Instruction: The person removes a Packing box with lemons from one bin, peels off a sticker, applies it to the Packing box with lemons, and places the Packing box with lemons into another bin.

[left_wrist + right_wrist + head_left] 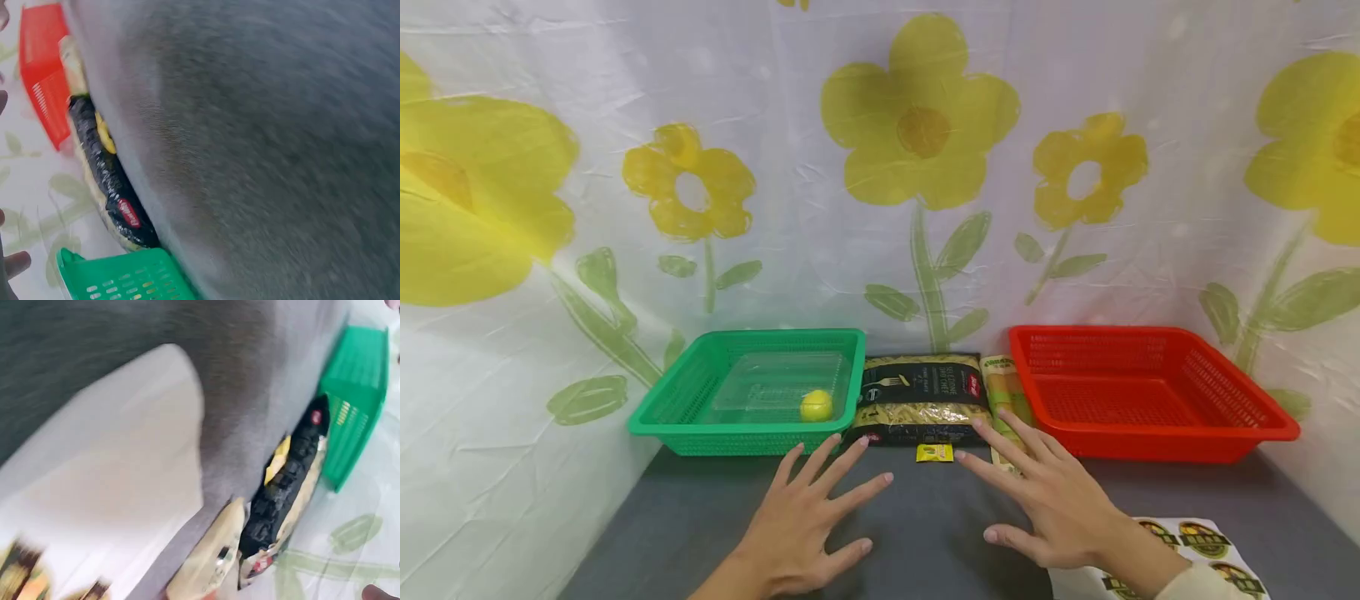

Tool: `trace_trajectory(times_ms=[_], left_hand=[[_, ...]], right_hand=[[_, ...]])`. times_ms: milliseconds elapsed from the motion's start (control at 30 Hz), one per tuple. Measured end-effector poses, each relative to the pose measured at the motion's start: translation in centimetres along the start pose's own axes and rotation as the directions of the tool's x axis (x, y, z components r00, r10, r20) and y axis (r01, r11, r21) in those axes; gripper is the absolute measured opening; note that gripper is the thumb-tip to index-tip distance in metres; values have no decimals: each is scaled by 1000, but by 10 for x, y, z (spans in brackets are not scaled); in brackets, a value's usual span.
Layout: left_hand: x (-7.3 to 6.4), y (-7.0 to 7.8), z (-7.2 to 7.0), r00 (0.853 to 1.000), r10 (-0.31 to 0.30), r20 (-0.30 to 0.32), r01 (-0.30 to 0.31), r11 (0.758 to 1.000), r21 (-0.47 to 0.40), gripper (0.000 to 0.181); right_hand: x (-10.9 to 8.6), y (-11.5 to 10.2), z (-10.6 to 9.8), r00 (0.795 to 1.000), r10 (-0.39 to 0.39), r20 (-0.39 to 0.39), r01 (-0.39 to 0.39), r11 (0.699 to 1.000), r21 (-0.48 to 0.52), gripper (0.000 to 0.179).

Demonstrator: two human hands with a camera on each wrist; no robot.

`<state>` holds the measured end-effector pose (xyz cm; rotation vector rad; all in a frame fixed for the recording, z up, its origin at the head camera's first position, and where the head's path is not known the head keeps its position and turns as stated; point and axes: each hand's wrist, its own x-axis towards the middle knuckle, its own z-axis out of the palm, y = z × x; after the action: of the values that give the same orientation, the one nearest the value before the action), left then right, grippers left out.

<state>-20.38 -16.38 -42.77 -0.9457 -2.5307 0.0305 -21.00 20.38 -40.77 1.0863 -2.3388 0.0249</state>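
Note:
Both hands hover over the dark table with fingers spread and nothing held. My left hand (805, 521) is in front of the green basket (647, 423), in which a yellow ball-like item (816, 406) and a clear plastic container (752, 383) lie. My right hand (1056, 500) is nearest a small yellow packet (934, 452) and a pale green-and-beige packet (997, 375). Between the baskets lies a black pasta bag (925, 392), with the yellow packet at its front. In the wrist views only some fingertips show at the edges.
A red basket (1150, 446) stands at the back right. Under the right forearm lies a white sheet with round printed labels (1206, 540). Behind everything hangs a white curtain (790, 275) with yellow flowers.

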Motion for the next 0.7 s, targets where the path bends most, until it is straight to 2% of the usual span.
trace_trajectory(times_ms=[100,200,267,367,467,533,633,700], left_hand=[[2,-2,1,997,-66,-36,65,997,-31,77],[0,-8,3,989,-113,-96,105,991,-84,72],[-5,-15,4,979,-148,-138,131,984,-124,69],[-15,-25,5,957,-208,-201,169,966,-196,67],[-22,-33,5,930,-275,-244,205,939,-276,67],[-25,-37,6,907,-327,-264,229,912,-340,66],[-29,-43,6,861,-413,-295,266,862,-432,65],[-32,-47,6,822,-470,-322,285,829,-482,63]], right_hand=[[11,-3,5,998,58,5,-58,998,30,80],[23,-9,10,995,94,-13,-93,993,77,82],[32,-16,13,994,106,-35,-101,988,119,83],[45,-26,15,991,115,-64,-101,977,188,84],[57,-33,13,987,137,-85,-110,959,262,86],[63,-35,11,983,159,-91,-124,942,311,86],[74,-38,7,978,193,-77,-150,911,385,84],[83,-40,5,977,207,-58,-162,885,437,83]])
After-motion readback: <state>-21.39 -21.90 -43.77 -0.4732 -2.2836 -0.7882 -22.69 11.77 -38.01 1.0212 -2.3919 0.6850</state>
